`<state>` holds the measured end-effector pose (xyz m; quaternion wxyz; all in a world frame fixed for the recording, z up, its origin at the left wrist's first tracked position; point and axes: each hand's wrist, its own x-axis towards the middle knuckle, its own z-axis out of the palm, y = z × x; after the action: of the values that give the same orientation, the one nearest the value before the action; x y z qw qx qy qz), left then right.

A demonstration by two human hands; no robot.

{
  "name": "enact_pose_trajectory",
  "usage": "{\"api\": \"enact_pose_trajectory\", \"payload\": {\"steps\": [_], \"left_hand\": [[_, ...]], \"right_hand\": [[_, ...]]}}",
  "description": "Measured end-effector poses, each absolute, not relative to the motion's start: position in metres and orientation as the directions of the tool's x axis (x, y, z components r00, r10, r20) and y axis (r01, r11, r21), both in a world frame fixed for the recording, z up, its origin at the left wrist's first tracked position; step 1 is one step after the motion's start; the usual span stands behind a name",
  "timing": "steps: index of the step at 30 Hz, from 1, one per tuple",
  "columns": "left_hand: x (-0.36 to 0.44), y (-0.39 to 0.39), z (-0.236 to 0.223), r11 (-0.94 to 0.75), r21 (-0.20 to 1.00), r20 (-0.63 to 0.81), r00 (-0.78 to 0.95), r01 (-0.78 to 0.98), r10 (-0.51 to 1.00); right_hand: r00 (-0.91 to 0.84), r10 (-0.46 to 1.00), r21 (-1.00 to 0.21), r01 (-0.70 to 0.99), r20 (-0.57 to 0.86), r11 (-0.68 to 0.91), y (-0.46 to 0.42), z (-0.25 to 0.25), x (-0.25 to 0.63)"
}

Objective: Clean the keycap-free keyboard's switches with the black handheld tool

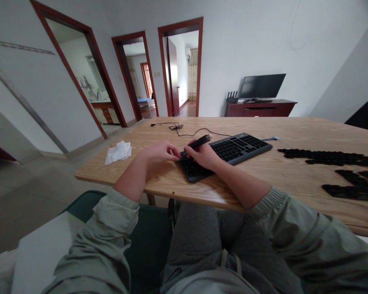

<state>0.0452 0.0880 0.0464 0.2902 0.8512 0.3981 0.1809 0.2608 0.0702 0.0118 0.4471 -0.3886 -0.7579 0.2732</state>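
Observation:
A black keyboard (233,151) lies at an angle on the wooden table (294,171). My right hand (203,156) rests over the keyboard's near left end, closed round a slim black tool (199,142) that sticks up and to the right. My left hand (161,152) sits just left of the keyboard's corner, its fingers pinched together at the edge; what they pinch is too small to make out. The keys under both hands are hidden.
Rows of loose black keycaps (331,157) lie on the table at the right. A crumpled white tissue (119,152) sits at the left end, a black cable (178,127) at the far side. A monitor (261,86) stands on a cabinet by the wall. Three doorways open behind.

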Motion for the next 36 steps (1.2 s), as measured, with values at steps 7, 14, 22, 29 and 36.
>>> {"api": "enact_pose_trajectory", "payload": {"steps": [7,14,22,29,36], "left_hand": [[0.043,0.089,0.036,-0.542,0.565,0.103,0.599,0.622,0.794],[0.046,0.075,0.037,-0.558,0.531,0.138,0.585,0.638,0.800],[0.049,0.072,0.035,-0.561,0.511,0.142,0.580,0.651,0.802],[0.050,0.073,0.034,-0.577,0.476,0.163,0.578,0.664,0.800],[0.050,0.073,0.035,-0.581,0.487,0.151,0.592,0.652,0.791]], "right_hand": [[-0.307,0.827,-0.753,0.348,0.471,0.558,0.069,0.008,0.262],[-0.329,0.799,-0.717,0.357,0.504,0.599,0.067,0.009,0.262],[-0.309,0.801,-0.729,0.336,0.513,0.597,0.073,0.007,0.261],[-0.265,0.866,-0.780,0.378,0.424,0.498,0.074,0.008,0.262],[-0.281,0.876,-0.784,0.396,0.392,0.478,0.073,0.010,0.261]]}}
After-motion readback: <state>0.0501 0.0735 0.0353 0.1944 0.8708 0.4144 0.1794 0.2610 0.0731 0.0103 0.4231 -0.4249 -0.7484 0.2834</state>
